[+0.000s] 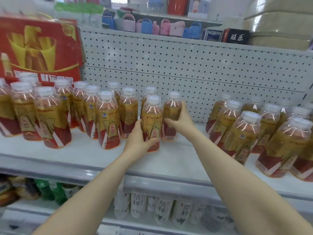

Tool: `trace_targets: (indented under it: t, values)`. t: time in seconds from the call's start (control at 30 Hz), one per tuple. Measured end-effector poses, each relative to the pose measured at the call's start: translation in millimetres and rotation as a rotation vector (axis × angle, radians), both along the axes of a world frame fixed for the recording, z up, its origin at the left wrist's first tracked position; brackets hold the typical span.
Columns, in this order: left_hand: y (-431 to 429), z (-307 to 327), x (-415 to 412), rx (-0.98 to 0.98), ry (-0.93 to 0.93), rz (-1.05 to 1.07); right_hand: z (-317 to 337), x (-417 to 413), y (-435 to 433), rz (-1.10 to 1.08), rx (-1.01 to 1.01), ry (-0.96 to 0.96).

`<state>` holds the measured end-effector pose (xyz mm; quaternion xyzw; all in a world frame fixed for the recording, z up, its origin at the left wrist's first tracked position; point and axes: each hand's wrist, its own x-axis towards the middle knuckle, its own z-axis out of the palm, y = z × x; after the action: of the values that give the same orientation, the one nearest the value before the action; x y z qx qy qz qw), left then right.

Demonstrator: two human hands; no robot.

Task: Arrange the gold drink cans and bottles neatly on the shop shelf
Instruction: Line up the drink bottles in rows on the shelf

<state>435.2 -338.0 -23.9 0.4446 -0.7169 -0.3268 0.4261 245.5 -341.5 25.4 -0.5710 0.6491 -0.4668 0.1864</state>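
Gold-and-red labelled drink bottles with clear caps stand on the white shop shelf (177,160). My left hand (138,138) grips the lower body of one bottle (152,121) near the shelf's middle. Just behind it to the right, my right hand (180,121) wraps round the side of a second bottle (171,109). A third bottle (149,93) stands behind these two. Several bottles (108,119) crowd the left of the shelf and another group of several (242,136) fills the right. No cans are in view.
A red and gold carton (39,48) stands at the back left against the white pegboard (186,65). The upper shelf holds small coloured holders (160,27) and dark boxes (236,37). White tea bottles (149,207) and green bottles (50,190) fill the shelf below.
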Motion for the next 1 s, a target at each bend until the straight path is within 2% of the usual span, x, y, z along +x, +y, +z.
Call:
trace_targets:
  t: [0.17, 0.43, 0.7, 1.0]
  values:
    - [-4, 1, -4, 0.009, -0.012, -0.005, -1, -7, -7, -0.060, 0.001, 0.058]
    - [-11, 0, -12, 0.022, 0.007, -0.013, -5, -44, -2, -0.416, -0.064, 0.115]
    - [-14, 1, -18, 0.005, -0.018, -0.011, 17, -56, 0, -0.215, -0.084, 0.016]
    - [-15, -2, -17, -0.006, -0.011, -0.012, 14, -56, -2, -0.320, -0.148, 0.124]
